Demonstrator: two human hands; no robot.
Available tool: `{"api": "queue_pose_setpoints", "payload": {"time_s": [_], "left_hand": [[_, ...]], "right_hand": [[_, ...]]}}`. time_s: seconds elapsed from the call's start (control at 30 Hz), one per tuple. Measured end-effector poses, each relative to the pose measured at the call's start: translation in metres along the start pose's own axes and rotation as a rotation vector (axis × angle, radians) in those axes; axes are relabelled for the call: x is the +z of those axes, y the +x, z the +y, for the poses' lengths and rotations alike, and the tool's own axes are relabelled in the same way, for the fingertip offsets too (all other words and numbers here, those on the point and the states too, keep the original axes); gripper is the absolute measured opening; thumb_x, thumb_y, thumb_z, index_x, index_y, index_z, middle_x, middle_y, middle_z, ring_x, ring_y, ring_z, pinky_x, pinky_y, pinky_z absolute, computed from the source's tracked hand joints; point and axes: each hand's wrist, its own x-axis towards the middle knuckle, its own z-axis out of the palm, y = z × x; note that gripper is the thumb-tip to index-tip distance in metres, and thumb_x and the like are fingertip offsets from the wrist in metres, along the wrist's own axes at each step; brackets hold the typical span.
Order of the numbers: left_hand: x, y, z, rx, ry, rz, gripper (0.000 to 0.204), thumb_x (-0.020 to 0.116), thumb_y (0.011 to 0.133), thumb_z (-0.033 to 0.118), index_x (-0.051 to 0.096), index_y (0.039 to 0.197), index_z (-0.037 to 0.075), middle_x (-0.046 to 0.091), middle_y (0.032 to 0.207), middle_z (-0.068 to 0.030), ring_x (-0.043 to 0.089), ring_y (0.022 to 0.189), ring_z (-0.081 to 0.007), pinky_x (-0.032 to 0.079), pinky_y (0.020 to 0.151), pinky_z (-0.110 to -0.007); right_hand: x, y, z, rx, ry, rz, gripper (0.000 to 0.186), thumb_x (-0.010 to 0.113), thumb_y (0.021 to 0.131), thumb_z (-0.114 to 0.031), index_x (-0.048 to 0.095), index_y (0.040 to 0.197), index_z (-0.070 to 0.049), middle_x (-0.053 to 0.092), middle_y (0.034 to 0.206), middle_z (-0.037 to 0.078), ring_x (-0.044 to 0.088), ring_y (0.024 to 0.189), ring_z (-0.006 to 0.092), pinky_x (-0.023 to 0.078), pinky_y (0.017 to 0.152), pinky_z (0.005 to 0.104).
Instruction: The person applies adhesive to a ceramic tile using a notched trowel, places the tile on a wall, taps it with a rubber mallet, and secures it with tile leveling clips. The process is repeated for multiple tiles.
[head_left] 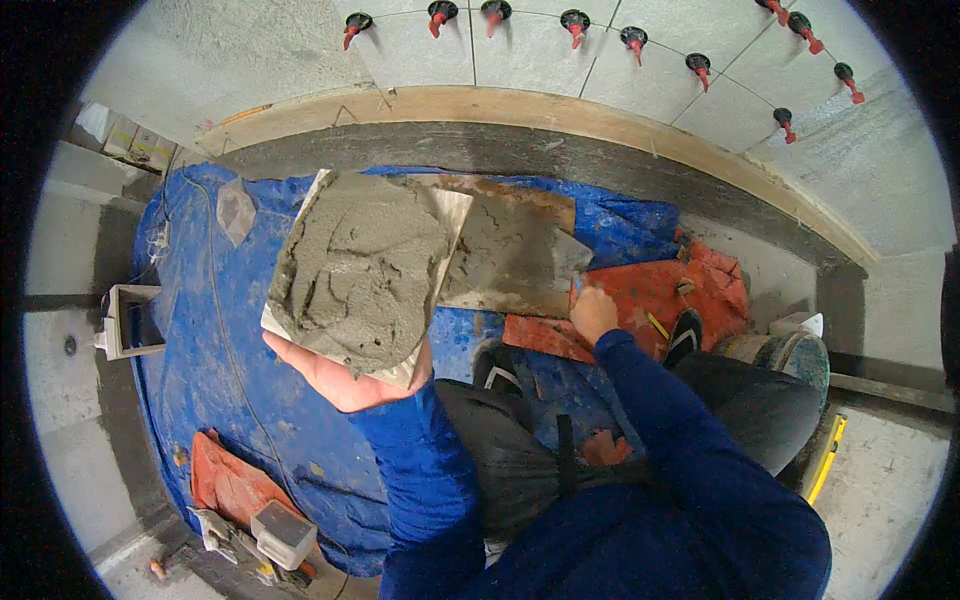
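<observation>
Above the blue tarp (pixel 180 350): tile (pixel 455 212) held up just left of the trowel side, overlapping the left end of the board (pixel 555 207) in this view.
Left hand (pixel 350 382): grip full, holding the tile from beneath near its lower edge; finger spread hidden underneath, cannot tell.
Right hand (pixel 595 315): grip closed round the blue handle of a trowel (pixel 573 253), blade at the right part of the board; contact with the surface hard to tell.
Board: smeared with grey mortar, lying beside the orange sheet (pixel 640 290).
Mortar coat (pixel 360 265): thick, lumpy, ragged at the rim, with a bare strip along the right edge of the tile; probably best evened from the middle outward, out to corners and bare strip, without pushing excess over the sides.
Trowel work: small loads, blade low for spreading, steeper for trimming overhang.
Tile support: palm best centred under the weight, face level, to guard against slumping; fingertips clear of the edges.
Wall: red-and-black levelling clips (pixel 575 28) between tiles, pale batten (pixel 480 103) below.
</observation>
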Motion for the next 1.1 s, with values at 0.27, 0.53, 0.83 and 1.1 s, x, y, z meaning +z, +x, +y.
{"api": "queue_pose_setpoints", "payload": {"time_s": [0.27,0.53,0.83,1.1], "left_hand": [[0.012,0.001,-0.003,-0.07,0.007,-0.004,0.074,0.042,0.102,0.063,0.041,0.156,0.012,0.039,0.162,-0.0138,0.037,0.148,-0.041,0.026,0.12,-0.066],[0.031,0.004,-0.016,0.168,0.374,0.472,0.078,0.042,0.1,0.067,0.04,0.157,0.015,0.038,0.163,-0.013,0.036,0.148,-0.0414,0.026,0.12,-0.067],[0.031,0.006,-0.016,0.165,0.376,0.452,0.081,0.038,0.099,0.07,0.04,0.158,0.015,0.038,0.163,-0.0131,0.036,0.148,-0.0423,0.026,0.119,-0.07],[0.023,0.008,-0.009,0.144,0.387,0.347,0.084,0.037,0.097,0.073,0.043,0.156,0.012,0.04,0.162,-0.0146,0.039,0.146,-0.0433,0.029,0.118,-0.067]], "right_hand": [[0.032,0.017,-0.097,-0.215,0.086,-0.062,0.027,0.052,0.095,-0.016,0.072,0.105,-0.002,0.072,0.109,0.025,0.071,0.1,0.046,0.057,0.086,0.0566],[-0.002,0.078,-0.091,-0.397,-0.287,0.249,0.037,0.055,0.093,-0.012,0.062,0.129,-0.004,0.067,0.106,0.016,0.073,0.091,0.0348,0.06,0.067,0.045],[0.062,0.021,-0.108,-0.233,0.057,-0.251,0.042,0.061,0.089,-0.014,0.064,0.129,-0.001,0.069,0.122,0.024,0.07,0.107,0.042,0.06,0.081,0.0497],[0.056,0.02,-0.088,-0.313,0.668,-0.108,0.057,0.072,0.09,-0.025,0.06,0.141,-0.004,0.07,0.119,0.024,0.067,0.115,0.0382,0.052,0.096,0.0416]]}}
